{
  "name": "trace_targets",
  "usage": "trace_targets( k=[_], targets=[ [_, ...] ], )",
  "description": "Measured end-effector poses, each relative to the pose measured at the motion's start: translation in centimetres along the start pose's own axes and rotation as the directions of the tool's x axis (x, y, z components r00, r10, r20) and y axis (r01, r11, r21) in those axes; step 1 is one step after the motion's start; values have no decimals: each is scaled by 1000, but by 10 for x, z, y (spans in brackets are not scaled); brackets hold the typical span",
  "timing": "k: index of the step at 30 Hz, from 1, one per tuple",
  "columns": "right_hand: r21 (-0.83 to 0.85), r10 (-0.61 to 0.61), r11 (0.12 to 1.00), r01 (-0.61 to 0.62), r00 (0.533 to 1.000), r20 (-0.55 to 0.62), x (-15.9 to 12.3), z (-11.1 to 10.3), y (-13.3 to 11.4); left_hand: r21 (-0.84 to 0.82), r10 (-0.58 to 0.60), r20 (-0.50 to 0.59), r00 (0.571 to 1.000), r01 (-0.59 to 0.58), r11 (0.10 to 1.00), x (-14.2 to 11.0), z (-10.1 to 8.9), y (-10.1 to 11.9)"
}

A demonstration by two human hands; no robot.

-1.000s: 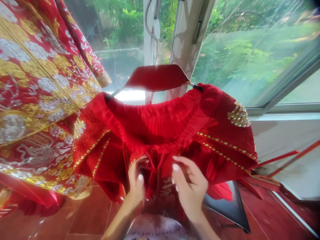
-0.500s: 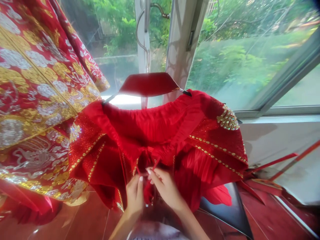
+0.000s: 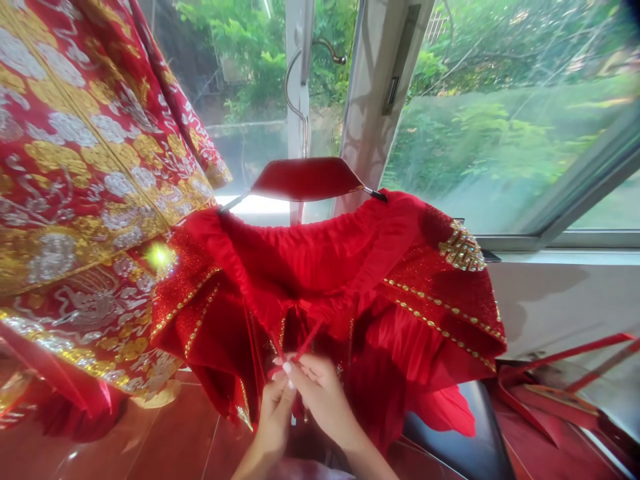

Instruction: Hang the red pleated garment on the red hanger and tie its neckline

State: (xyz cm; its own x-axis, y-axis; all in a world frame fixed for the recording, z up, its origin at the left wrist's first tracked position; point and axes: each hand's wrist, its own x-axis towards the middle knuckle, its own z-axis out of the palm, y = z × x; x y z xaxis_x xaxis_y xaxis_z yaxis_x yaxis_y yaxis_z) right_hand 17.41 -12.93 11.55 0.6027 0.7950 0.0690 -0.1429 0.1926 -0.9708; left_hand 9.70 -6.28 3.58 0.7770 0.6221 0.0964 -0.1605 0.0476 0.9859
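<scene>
A red garment (image 3: pixel 320 257) with a gathered neckline and gold beaded trim hangs on a red hanger (image 3: pixel 306 179) in front of me. Two ends of a thin red ribbon (image 3: pixel 311 337) run down from its front opening to my fingers. My left hand (image 3: pixel 277 400) is closed on the ribbon, fingertips pinched together. Right against it, my right hand (image 3: pixel 320 390) pinches the ribbon too, its thumb near the left fingertips. Exactly how the strands cross between the fingers is hidden.
On the left hangs a red robe (image 3: pixel 100 167) embroidered in gold and silver. Behind the hanger are a window frame (image 3: pixel 370 100) and glass. A black seat (image 3: pixel 450 427) stands under the garment's right side. Red strips (image 3: pixel 545 400) lie at the lower right.
My hands have come closer together, their fingertips now meeting at the ribbon, and the strands are pulled straighter. The whole view has shifted slightly, so the scene sits lower and more to the right.
</scene>
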Motion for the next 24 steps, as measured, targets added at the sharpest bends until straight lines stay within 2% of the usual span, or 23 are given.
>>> trace_targets(
  k=[3,5,6,8,10,11,12,13,14,16,20,22,24],
  targets=[
    [82,4,997,4,995,-99,0,-2,-2,144,144,-88,986,-131,981,3,-9,12],
    [30,-39,999,44,985,-171,1,-4,-3,246,284,-160,945,-240,939,6,-18,21],
    [-5,-59,998,59,981,-185,1,-4,-3,312,373,-178,911,-307,899,9,-22,26],
    [-67,-96,994,86,980,-176,1,-2,-2,464,592,-122,797,-482,744,13,-28,37],
    [-112,-138,986,123,980,-142,0,1,1,556,764,40,644,-649,518,19,-27,50],
    [-129,-164,980,148,978,-127,0,3,2,574,813,117,570,-707,413,21,-25,57],
    [-147,-196,973,178,974,-116,-1,5,4,590,840,168,515,-735,333,24,-21,64],
    [-164,-226,965,206,968,-110,-2,6,5,613,848,194,493,-736,287,27,-16,70],
    [-179,-250,957,228,962,-110,-3,7,5,645,844,197,499,-714,273,30,-12,77],
    [-206,-275,947,248,955,-113,-4,7,6,700,817,154,556,-645,307,35,-4,87],
    [-235,-285,938,254,953,-108,-5,6,7,692,725,25,688,-535,484,41,3,94],
    [-246,-293,933,262,951,-98,-6,6,8,634,654,-22,756,-496,594,41,3,92],
    [-256,-297,929,266,950,-94,-6,6,11,556,594,-60,802,-467,688,39,2,89]
  ],
)
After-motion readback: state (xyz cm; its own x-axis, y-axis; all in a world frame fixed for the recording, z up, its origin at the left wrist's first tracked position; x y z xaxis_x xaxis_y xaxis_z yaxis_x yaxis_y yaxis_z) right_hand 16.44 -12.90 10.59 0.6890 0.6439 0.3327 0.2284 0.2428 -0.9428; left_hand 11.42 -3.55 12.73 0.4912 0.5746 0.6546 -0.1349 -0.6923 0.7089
